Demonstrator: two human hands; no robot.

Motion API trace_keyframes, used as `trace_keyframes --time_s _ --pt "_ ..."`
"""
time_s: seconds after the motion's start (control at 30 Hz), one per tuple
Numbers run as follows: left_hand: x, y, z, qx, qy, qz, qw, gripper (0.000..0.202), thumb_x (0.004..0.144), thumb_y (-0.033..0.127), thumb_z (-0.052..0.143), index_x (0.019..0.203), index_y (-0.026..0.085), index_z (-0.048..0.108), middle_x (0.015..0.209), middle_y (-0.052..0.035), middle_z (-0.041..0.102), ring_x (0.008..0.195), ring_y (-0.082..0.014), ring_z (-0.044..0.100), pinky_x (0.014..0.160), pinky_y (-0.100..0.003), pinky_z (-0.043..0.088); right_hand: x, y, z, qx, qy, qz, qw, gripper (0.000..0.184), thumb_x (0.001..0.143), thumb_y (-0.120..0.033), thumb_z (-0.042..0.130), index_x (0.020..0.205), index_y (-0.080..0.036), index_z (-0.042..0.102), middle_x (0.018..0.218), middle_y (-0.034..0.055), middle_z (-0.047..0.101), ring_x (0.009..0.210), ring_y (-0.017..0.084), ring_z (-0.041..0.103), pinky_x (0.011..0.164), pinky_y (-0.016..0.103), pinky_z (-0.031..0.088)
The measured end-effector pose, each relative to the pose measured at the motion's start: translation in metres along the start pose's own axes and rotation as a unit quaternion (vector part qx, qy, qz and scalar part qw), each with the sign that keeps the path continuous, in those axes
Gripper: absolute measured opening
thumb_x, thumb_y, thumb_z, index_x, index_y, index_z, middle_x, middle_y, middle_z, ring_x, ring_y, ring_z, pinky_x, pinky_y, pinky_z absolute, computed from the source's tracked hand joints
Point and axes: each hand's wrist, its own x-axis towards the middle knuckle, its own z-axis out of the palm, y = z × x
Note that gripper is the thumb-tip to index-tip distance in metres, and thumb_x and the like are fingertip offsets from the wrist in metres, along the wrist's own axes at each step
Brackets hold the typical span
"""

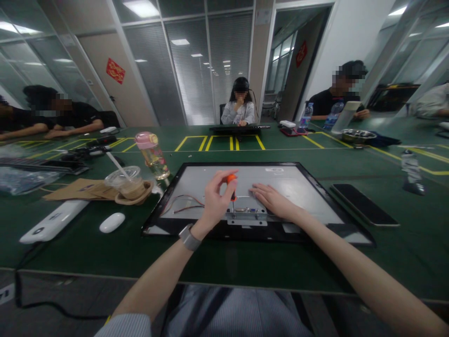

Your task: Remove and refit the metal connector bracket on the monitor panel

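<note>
My left hand point(216, 199), with a watch on its wrist, is closed around the orange and black handle of a screwdriver point(231, 179). The screwdriver stands upright, its thin shaft pointing down at the left end of a metal bracket with connector ports point(250, 214). That bracket sits along the near side of a flat display panel point(196, 187), which lies back side up in a black frame. My right hand point(271, 199) rests flat on the panel's grey back, fingers stretched, just right of the screwdriver. Loose thin wires point(184, 209) lie on the panel's left part.
Left of the panel are a white mouse point(112, 223), a power strip point(52, 223), a plastic cup with straw point(126, 182) and a pink-lidded bottle point(152, 157). To the right lies a phone point(363, 204). A metal bowl point(356, 136) stands farther back. Several people sit around the table.
</note>
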Motion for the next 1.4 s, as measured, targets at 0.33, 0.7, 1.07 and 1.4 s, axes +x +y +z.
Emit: trace_keyframes --time_s 0.33,0.7,1.07,1.4 --pt "-0.0001 0.0024 -0.004 0.025 -0.005 0.029 0.999 0.027 0.101 0.024 0.044 0.111 0.022 0.069 0.096 -0.0047 0.064 0.087 -0.0157 0.06 0.079 -0.03 0.047 -0.0008 -0.0011 0.0 0.005 0.012 -0.001 1.0 0.057 0.104 -0.044 0.02 0.141 -0.018 0.055 0.152 0.0148 0.049 0.143 0.03 0.04 0.117 0.055 0.027" --pt "0.0007 0.0018 0.0006 0.065 0.033 0.065 0.995 0.005 0.087 0.025 0.071 0.09 0.022 0.069 0.082 0.0007 0.052 0.077 -0.0134 0.053 0.076 -0.028 0.045 -0.0008 0.0005 0.0006 -0.015 0.007 -0.01 1.0 0.056 0.104 -0.04 0.02 0.142 -0.016 0.054 0.151 0.0157 0.049 0.144 0.03 0.04 0.117 0.055 0.028" --pt "-0.0018 0.0019 -0.0007 0.048 0.012 0.044 0.998 0.02 0.096 0.037 0.057 0.088 0.021 0.067 0.087 -0.0028 0.056 0.085 -0.0165 0.055 0.077 -0.03 0.046 -0.001 -0.0015 -0.0015 -0.009 0.003 -0.005 1.0 0.057 0.104 -0.042 0.019 0.141 -0.016 0.054 0.152 0.0149 0.049 0.144 0.029 0.04 0.117 0.055 0.028" --pt "-0.0059 0.0039 0.0009 0.036 -0.007 0.04 0.999 0.03 0.105 0.032 0.036 0.12 0.021 0.06 0.093 -0.0048 0.064 0.084 -0.0148 0.062 0.078 -0.029 0.05 -0.0014 0.0003 0.0003 0.001 0.008 -0.003 1.0 0.057 0.104 -0.044 0.02 0.142 -0.019 0.054 0.153 0.0142 0.048 0.144 0.03 0.039 0.117 0.056 0.028"
